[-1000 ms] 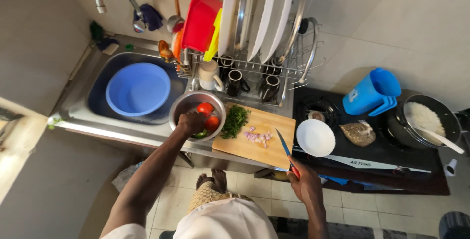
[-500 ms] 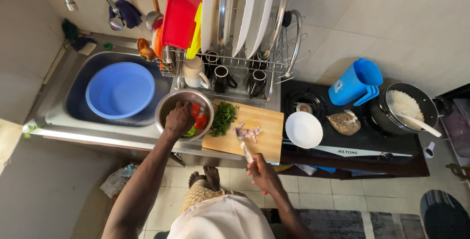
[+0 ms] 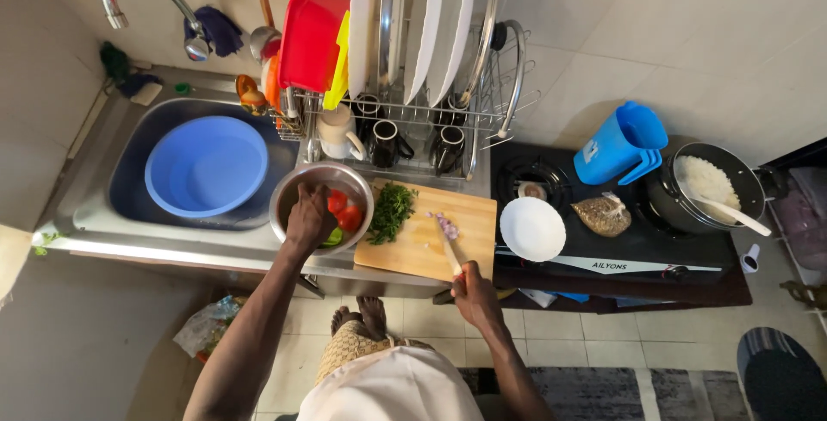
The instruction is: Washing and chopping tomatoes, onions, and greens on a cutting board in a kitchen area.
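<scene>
**Vegetables Taken from the Bowl While the Knife Waits on the Board**

Kitchen counter space is shared between a steel sink (image 3: 95,205), a loaded dish rack (image 3: 405,128) and a black gas hob (image 3: 620,249). A metal bowl (image 3: 289,193) of red tomatoes (image 3: 345,212) and something green is set beside a wooden cutting board (image 3: 431,231). The left hand (image 3: 307,214) is lowered into the bowl, fingers curled over its contents; whether anything is actually gripped cannot be told. The right hand (image 3: 474,293) is closed round the red handle of a knife (image 3: 450,253), whose blade is laid across the board near a small heap of chopped pink onion (image 3: 446,224). Chopped green herbs (image 3: 392,210) are piled at the board's left edge.

A sound pick would probably be made with one firm piece taken at a time, while the blade is kept flat and pointed away from the reaching arm.

The bowl's contents are partly covered by the left hand, and the knife handle is mostly hidden in the fist. The green item under the tomatoes cannot be identified.
</scene>
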